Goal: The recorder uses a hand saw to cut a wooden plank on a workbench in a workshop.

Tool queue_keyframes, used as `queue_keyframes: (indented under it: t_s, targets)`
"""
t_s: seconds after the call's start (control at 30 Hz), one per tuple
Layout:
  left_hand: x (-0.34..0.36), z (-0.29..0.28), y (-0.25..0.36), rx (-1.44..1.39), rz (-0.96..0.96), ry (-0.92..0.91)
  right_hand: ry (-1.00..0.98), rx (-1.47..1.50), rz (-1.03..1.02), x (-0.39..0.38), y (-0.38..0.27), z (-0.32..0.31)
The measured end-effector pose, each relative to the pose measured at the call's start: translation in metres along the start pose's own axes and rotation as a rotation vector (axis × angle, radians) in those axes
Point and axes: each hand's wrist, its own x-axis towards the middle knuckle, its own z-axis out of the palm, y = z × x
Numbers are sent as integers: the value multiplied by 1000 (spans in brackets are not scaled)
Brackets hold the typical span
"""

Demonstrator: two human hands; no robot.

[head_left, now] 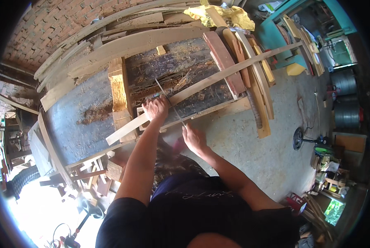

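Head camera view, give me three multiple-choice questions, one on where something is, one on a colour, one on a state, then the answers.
1. Where does the left hand rest?
A. on the long pale wooden strip
B. on the floor fan
C. on the brick wall

2. What colour is the crumpled sheet at the top of the picture?
A. yellow
B. blue
C. white

3. How is the thin metal blade held?
A. lying loose on the bench
B. in the right hand, slanting across the strip
C. hanging from the wall

Answers:
1 A, the palm presses down on the strip over the bench.
2 A, it shows bright yellow beside the stacked planks.
3 B, the right grip closes on its near end.
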Motion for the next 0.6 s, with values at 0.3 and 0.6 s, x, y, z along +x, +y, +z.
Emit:
queue_keyframes:
  t_s: [0.3,0.6]
  targets:
    - [19,1,-5,21,7,22,-7,52,100,12,-13,-5]
    - [-3,2,16,181,-2,-70,-14,181,149,28,-9,-1]
